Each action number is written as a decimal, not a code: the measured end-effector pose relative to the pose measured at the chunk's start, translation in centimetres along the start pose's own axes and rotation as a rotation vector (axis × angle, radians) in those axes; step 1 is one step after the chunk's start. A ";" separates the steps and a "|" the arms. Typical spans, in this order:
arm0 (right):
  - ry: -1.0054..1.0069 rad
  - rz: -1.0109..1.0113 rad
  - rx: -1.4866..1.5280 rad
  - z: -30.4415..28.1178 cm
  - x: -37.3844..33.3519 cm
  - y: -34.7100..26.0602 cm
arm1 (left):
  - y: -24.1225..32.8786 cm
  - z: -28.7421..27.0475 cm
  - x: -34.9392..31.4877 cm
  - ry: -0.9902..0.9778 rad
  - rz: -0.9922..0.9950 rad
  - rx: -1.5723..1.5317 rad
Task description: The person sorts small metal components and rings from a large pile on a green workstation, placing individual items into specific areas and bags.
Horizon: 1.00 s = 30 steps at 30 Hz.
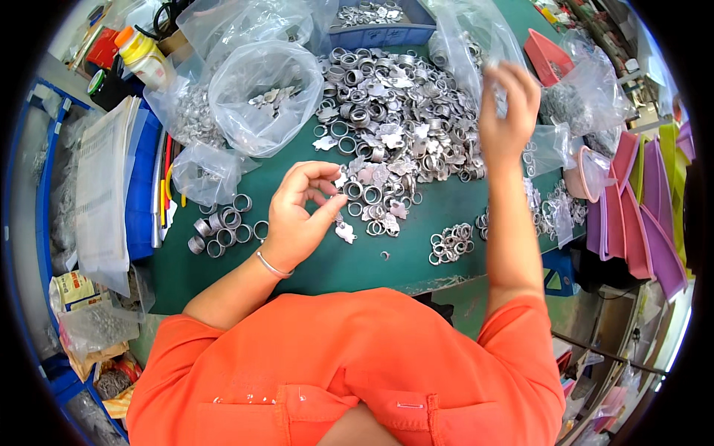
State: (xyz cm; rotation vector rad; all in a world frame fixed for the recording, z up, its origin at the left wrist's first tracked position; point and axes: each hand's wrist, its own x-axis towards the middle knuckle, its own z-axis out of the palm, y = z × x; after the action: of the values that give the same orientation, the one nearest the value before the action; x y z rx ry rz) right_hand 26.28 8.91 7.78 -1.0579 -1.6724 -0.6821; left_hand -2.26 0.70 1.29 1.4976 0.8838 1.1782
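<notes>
My left hand [301,212] is beside the near left edge of a heap of grey metal rings and flat shaped pieces [401,104]. Its fingers are curled, and a small pale flat metal piece [341,179] shows between the index fingertip and thumb. My right hand [510,108] is raised at the heap's far right, in front of a clear plastic bag [468,30]. Thumb and index finger come together there; their tips are blurred, so what they hold cannot be made out. Loose rings [225,227] lie left of my left hand, and a small ring cluster [451,244] lies nearer me.
A blue bin [383,36] with metal pieces stands at the back. Open clear bags [264,100] of parts crowd the left. A red tray [547,56], a pink cup [587,175] and purple and pink bins [632,208] stand right. Papers [108,186] hang at the left edge.
</notes>
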 end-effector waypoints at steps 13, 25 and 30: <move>-0.910 0.083 0.264 5.1 -5.8 -9.8 | -0.5 -1.6 0.1 0.037 -0.185 0.018; -0.900 1.156 1.291 0.4 -5.4 -11.5 | -0.1 -1.1 0.4 -0.012 -0.273 -0.329; -0.794 1.064 1.282 -1.1 -5.2 -12.5 | -0.9 -0.8 0.2 -0.015 0.134 0.123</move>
State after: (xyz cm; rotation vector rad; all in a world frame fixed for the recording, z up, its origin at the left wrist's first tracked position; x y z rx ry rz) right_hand 16.23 0.59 3.84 -0.9994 -1.3536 1.4745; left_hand -2.93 1.30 0.49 1.6844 0.8703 1.2260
